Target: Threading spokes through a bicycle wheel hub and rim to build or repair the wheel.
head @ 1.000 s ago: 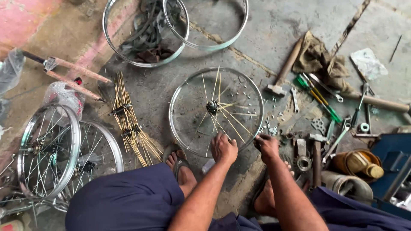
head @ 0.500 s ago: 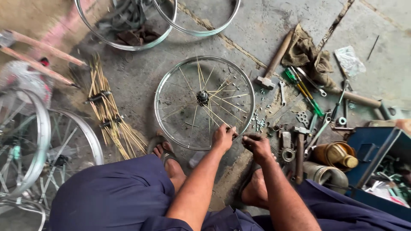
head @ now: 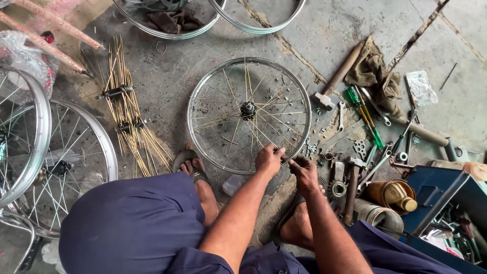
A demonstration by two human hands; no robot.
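Note:
A small bicycle wheel [head: 203,86] with a shiny rim, thin spokes and a dark hub [head: 248,109] lies flat on the concrete floor in front of me. My left hand [head: 269,159] rests on the near edge of the rim, fingers pinching at a spoke there. Just to its right, my right hand [head: 304,171] is closed at the rim's near right edge, apparently on a small tool or spoke end that I cannot make out. My sandalled feet sit on either side below the wheel.
A bundle of loose spokes with hubs [head: 127,122] lies to the left. Finished wheels [head: 61,157] lean at far left, bare rims [head: 167,30] at the top. A hammer [head: 337,76], screwdrivers [head: 365,114], wrenches, nuts and a blue toolbox [head: 446,203] crowd the right.
My view has drifted, so the wheel sits differently in frame. Both hands stay together at the near rim, shifting slightly along it.

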